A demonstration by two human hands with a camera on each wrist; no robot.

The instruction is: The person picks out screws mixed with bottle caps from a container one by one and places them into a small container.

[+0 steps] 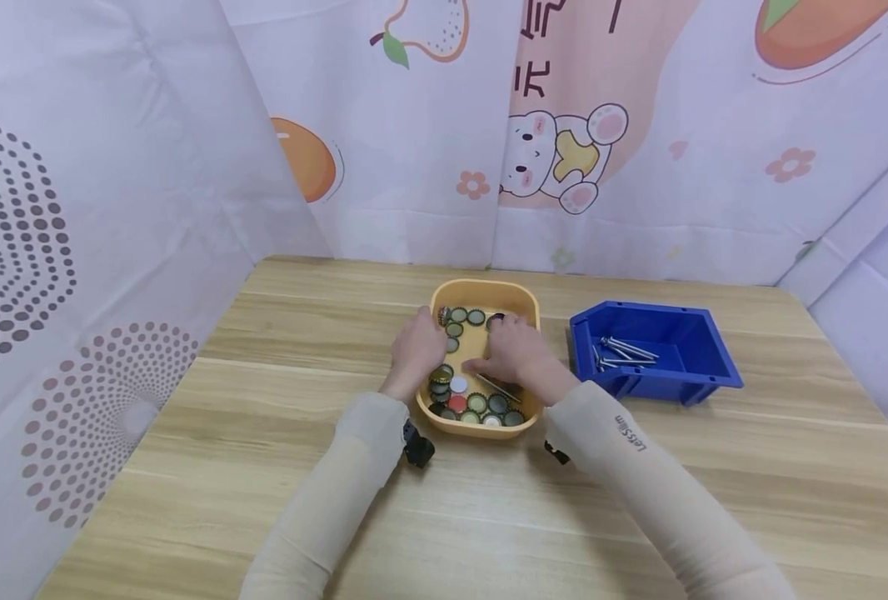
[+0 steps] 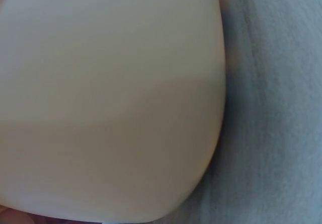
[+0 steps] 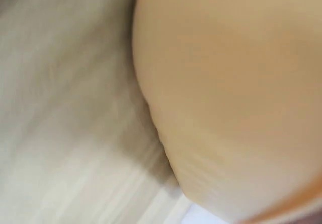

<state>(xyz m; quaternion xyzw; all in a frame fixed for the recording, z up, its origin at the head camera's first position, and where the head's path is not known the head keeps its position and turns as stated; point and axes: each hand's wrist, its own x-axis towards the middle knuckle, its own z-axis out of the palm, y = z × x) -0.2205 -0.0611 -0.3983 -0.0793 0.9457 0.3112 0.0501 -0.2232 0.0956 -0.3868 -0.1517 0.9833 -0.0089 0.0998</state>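
A yellow-orange plastic basin (image 1: 481, 430) stands on the table, with bottle caps (image 1: 476, 402) scattered along its sides. A long screw (image 1: 498, 387) lies among them on the basin floor. My left hand (image 1: 420, 343) holds the basin's left rim, its fingertips hidden. Inside the right half, my right hand (image 1: 517, 352) reaches down with the thumb spread away from the fingers, near a few caps by the far right wall. The basin's outer wall (image 2: 110, 83) fills the left wrist view, and the same wall (image 3: 226, 83) fills most of the right wrist view, blurred.
To the right of the basin stands a blue bin (image 1: 687, 346) with several long screws (image 1: 627, 350) lying in its left part. The wooden table (image 1: 301, 333) ends at a printed white curtain (image 1: 414, 225) behind, and another hangs at the left.
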